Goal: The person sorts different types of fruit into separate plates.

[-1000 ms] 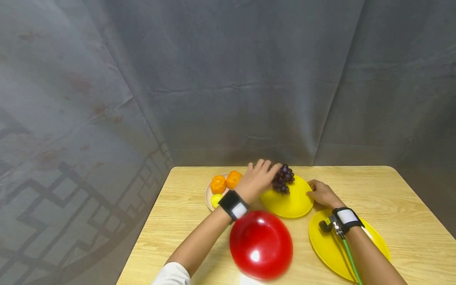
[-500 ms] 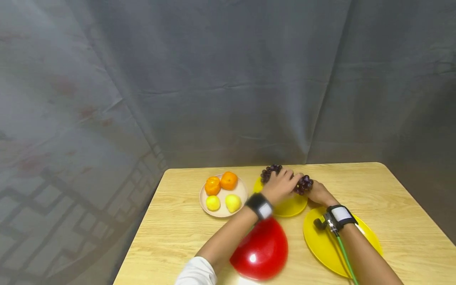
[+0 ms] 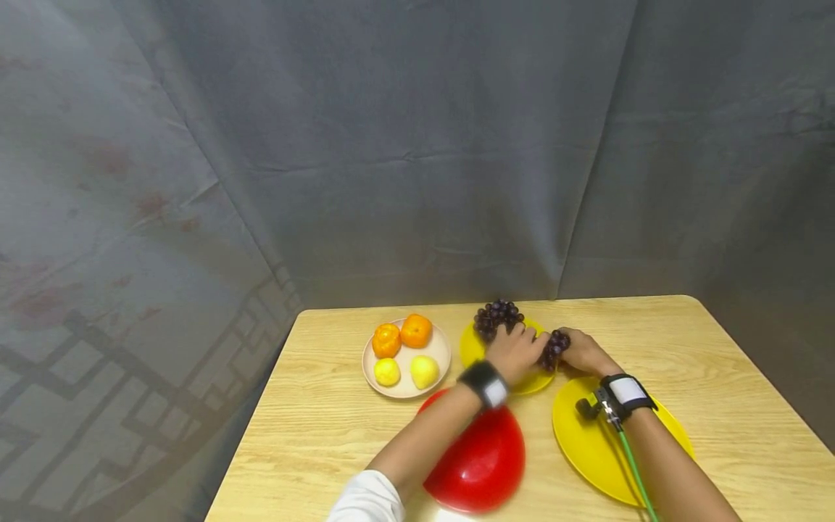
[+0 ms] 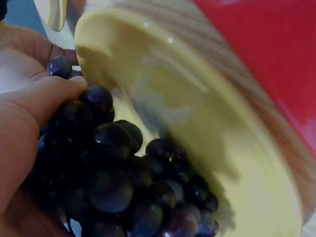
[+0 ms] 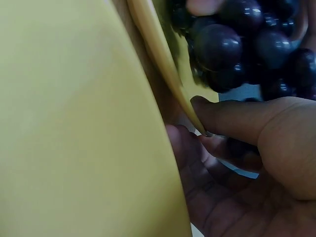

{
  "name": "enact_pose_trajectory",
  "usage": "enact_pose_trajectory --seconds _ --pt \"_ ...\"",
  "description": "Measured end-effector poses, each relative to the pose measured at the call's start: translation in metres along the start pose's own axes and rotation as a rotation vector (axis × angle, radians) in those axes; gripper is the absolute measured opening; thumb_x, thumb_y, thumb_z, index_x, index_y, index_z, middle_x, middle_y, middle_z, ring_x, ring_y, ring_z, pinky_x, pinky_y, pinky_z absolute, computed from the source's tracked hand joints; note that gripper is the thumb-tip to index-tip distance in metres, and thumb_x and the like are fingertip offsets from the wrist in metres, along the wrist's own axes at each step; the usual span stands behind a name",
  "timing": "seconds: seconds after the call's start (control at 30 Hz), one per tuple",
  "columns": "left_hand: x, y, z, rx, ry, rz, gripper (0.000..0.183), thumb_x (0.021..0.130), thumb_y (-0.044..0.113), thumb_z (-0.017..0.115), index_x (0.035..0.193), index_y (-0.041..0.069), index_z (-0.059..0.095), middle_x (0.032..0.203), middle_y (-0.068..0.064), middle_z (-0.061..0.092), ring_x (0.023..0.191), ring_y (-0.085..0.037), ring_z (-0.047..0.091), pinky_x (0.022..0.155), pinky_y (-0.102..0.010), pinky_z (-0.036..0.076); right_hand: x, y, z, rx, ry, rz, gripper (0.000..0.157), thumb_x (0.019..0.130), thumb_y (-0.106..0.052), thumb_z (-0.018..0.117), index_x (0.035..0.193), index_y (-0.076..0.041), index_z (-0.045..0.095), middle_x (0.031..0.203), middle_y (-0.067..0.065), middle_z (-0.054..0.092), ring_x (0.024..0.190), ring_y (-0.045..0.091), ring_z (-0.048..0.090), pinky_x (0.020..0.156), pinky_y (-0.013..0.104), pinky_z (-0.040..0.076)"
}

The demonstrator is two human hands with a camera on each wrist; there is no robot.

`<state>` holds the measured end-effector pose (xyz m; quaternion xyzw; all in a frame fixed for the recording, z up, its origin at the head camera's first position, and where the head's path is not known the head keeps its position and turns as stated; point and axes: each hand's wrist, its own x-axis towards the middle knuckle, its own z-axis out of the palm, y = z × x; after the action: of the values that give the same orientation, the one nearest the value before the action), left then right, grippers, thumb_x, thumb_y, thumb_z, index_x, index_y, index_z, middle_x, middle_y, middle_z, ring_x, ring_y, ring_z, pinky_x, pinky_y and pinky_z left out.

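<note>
My left hand (image 3: 514, 354) grips a bunch of dark purple grapes (image 3: 498, 317) over the far yellow plate (image 4: 256, 163). In the head view, grapes show on both sides of that hand. The left wrist view has the thumb pressed along the bunch, whose lower grapes (image 4: 111, 190) hang close over the plate. At the plate's right side, my right hand (image 3: 586, 352) pinches the rim between thumb and fingers. Grapes (image 5: 217, 47) overlap the right thumb in the right wrist view. My left hand and the bunch hide much of the plate.
A pale pink plate (image 3: 405, 361) at the left bears two orange fruits (image 3: 416, 330) and two yellow fruits (image 3: 424, 371). A red round dish (image 3: 485, 464) lies under my left forearm. Another yellow plate (image 3: 580, 453) is below my right wrist. A grey curtain (image 3: 417, 217) stands behind the table.
My left hand has moved right and taken hold of the grapes, which now extend toward my right hand. The pink plate has come fully into view. My right hand stays at the plate's rim.
</note>
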<state>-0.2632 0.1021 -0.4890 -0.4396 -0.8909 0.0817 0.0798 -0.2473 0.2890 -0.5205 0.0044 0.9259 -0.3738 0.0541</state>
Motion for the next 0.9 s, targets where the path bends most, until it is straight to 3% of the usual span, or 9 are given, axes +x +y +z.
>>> enact_pose_trajectory --seconds 0.23,0.5,0.73,0.9 --pt "-0.001 0.007 0.012 0.024 -0.017 -0.077 0.063 0.088 0.066 0.05 0.135 0.024 0.048 0.122 0.002 0.058 0.11 -0.018 0.049 0.087 -0.043 0.048 0.0 -0.002 0.002 -0.003 -0.01 0.057 0.049 0.082 0.001 0.058 0.128 0.011 0.048 0.105 0.026 0.059 0.085 0.031 0.057 0.068 0.037 0.051" --pt "-0.003 0.013 0.006 0.07 -0.084 -0.173 0.066 0.09 0.059 0.052 0.143 0.02 0.043 0.127 0.0 0.057 0.11 -0.017 0.05 0.079 -0.039 0.052 -0.001 -0.004 0.003 0.063 -0.032 0.084 0.052 0.081 0.002 0.055 0.131 0.012 0.044 0.097 0.023 0.06 0.071 0.024 0.059 0.057 0.032 0.053" --pt "-0.003 0.006 0.019 -0.044 -0.098 -0.156 0.081 0.083 0.066 0.056 0.147 0.021 0.036 0.134 0.0 0.051 0.115 -0.019 0.047 0.083 -0.041 0.051 -0.007 -0.005 -0.004 0.093 -0.091 0.004 0.053 0.081 -0.005 0.062 0.13 0.01 0.047 0.114 0.027 0.058 0.088 0.028 0.059 0.071 0.035 0.053" --pt "-0.009 -0.002 0.017 -0.084 -0.074 -0.122 0.084 0.08 0.068 0.059 0.146 0.022 0.037 0.137 0.001 0.049 0.117 -0.019 0.045 0.088 -0.04 0.049 -0.012 -0.004 -0.015 0.177 -0.177 0.002 0.062 0.077 0.002 0.059 0.136 0.011 0.04 0.126 0.032 0.048 0.094 0.032 0.056 0.073 0.038 0.053"
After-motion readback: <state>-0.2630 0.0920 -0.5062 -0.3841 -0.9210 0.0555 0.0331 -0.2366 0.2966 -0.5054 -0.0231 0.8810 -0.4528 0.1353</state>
